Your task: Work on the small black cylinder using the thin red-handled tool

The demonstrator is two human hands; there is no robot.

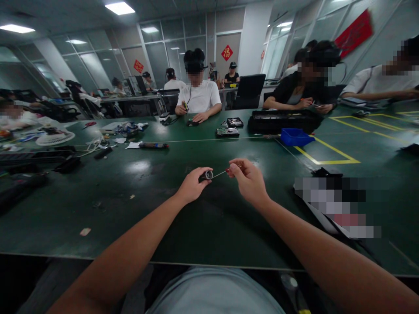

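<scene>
My left hand (191,185) is closed around a short black cylinder (207,175) with a silver-rimmed round end facing me. Most of the cylinder's body is hidden behind my fingers, so its exact kind is unclear. Pinched in my right hand (248,179) is a slim screwdriver (220,174) with a red handle, largely covered by the fingers. Its thin metal shaft points left toward the cylinder's round end. Whether the tip touches the rim or enters it cannot be made out. Both hands are above the green tabletop (209,226).
To the right are a blue bin (296,137), a long black casing (283,121) and a pixelated flat object (334,209). Two hard drives (227,132) lie ahead. A dark tube (153,145) and a white fan grille (55,138) are at left. A person (198,93) works opposite.
</scene>
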